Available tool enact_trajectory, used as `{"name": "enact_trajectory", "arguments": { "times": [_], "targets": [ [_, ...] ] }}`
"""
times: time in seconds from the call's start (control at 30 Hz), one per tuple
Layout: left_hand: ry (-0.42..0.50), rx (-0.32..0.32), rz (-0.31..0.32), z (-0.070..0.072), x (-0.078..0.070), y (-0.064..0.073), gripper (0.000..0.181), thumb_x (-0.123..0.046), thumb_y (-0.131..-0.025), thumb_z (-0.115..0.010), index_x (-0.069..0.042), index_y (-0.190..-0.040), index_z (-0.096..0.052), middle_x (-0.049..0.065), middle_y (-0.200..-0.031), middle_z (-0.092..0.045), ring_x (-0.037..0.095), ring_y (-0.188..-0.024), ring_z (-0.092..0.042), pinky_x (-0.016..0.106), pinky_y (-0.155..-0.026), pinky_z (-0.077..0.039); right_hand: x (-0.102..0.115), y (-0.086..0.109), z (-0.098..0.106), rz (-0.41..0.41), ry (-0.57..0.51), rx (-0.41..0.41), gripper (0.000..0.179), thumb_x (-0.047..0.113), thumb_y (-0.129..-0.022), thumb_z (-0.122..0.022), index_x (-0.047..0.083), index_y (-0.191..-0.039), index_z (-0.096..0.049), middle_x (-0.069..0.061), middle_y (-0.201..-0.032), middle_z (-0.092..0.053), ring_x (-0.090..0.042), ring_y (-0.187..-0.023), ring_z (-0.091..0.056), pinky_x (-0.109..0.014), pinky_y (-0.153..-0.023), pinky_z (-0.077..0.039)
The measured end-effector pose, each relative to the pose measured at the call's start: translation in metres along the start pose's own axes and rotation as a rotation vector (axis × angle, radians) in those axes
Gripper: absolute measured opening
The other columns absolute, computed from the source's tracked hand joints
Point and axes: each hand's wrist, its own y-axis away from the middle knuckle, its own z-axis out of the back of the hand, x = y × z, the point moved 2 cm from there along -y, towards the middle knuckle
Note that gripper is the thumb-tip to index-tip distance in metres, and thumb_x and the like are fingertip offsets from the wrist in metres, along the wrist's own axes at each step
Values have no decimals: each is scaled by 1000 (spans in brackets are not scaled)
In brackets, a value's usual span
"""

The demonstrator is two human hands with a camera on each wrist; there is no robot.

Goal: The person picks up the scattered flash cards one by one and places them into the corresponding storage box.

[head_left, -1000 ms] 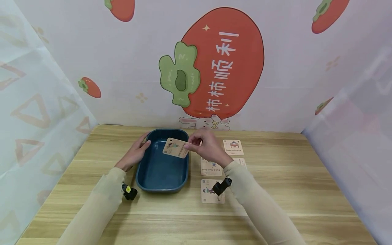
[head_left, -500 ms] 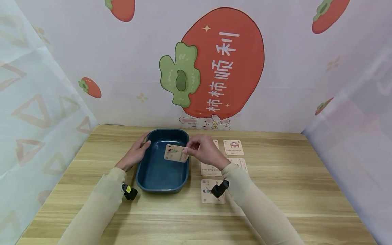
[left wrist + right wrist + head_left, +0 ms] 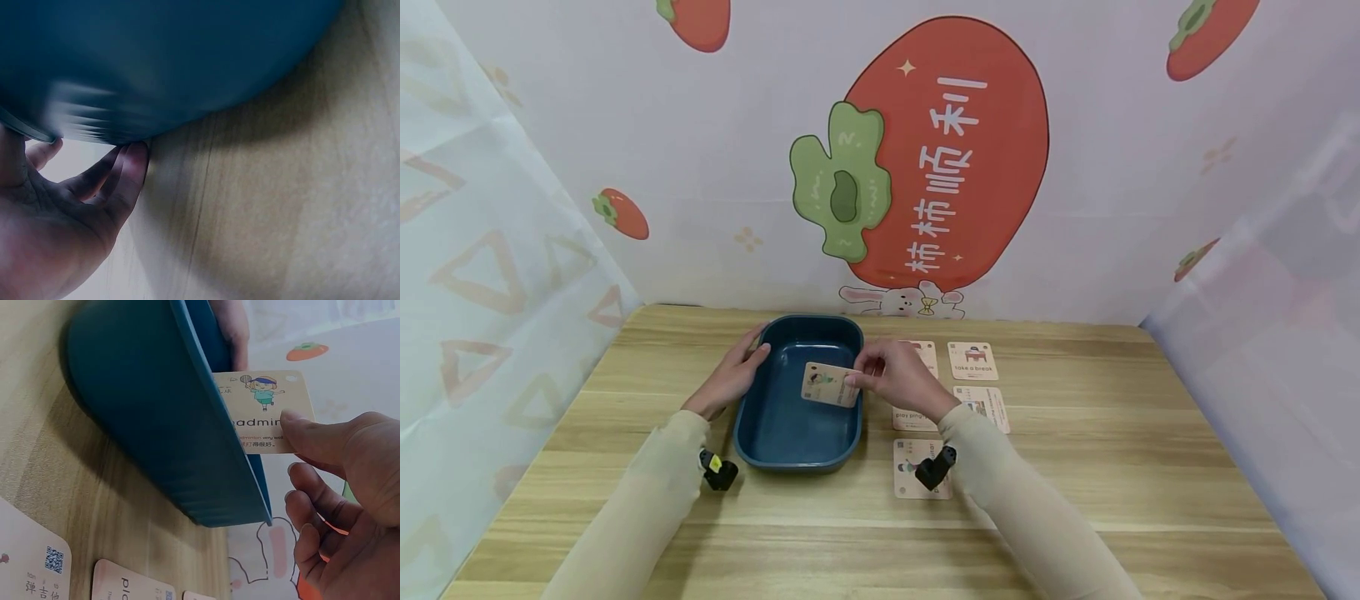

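Observation:
My right hand (image 3: pixel 901 375) pinches a picture flashcard (image 3: pixel 823 385) between thumb and fingers, over the right side of a dark blue plastic bin (image 3: pixel 797 465). In the right wrist view the flashcard (image 3: pixel 269 394) shows a child with a racket and part of the word badminton; the bin's rim hides its lower left portion. At the bin's far left corner my left hand (image 3: pixel 730 373) grips the rim, thumb on top. From the left wrist, the fingers (image 3: pixel 128 172) of that hand press against the outer wall of the bin (image 3: pixel 187 62).
Right of the bin, several flashcards lie face up on the wooden table (image 3: pixel 1075 467). Among them are a "take a break" card (image 3: pixel 972 361), a card (image 3: pixel 988 407) below it, and a nearer card (image 3: pixel 913 482) partly behind the right wrist camera. A printed cloth backdrop (image 3: pixel 700 167) stands behind.
My right hand has come slightly nearer and lower with the flashcard, which now sits closer over the bin's middle. The left hand and bin have stayed put.

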Motion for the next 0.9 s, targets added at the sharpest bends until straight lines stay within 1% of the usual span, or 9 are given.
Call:
{"name": "enact_trajectory", "arguments": {
  "times": [0.23,0.4,0.67,0.9],
  "targets": [
    [-14,1,7,-1,0,1,62,-42,-112,-33,-20,-165,-11,29,-157,-33,49,-137,-41,65,-107,-38,0,0,-4,21,19,10,13,24,-91,-79,18,-82,-72,4,-79,-60,-17,-76,-55,-26,-63,-47],
    [-12,-2,15,-2,-1,1,62,-43,-112,-33,-21,-165,-12,29,-156,-34,48,-137,-42,65,-107,-39,-1,0,-5,34,28,7,11,22,-90,-80,18,-84,-72,5,-78,-61,-16,-74,-55,-25,-62,-47],
    [-14,-10,14,-1,-1,1,59,-37,-112,-33,-20,-165,-11,29,-157,-33,50,-135,-44,66,-104,-40,1,1,-4,14,25,2,11,23,-89,-81,17,-86,-72,5,-79,-62,-17,-75,-56,-26,-63,-49],
    [-17,-11,35,-2,-1,1,60,-39,-112,-33,-21,-165,-11,29,-157,-34,49,-136,-43,66,-106,-39,2,5,-1,-5,10,0,11,23,-89,-81,17,-87,-72,4,-79,-62,-18,-77,-56,-28,-65,-49]
  ]
}}
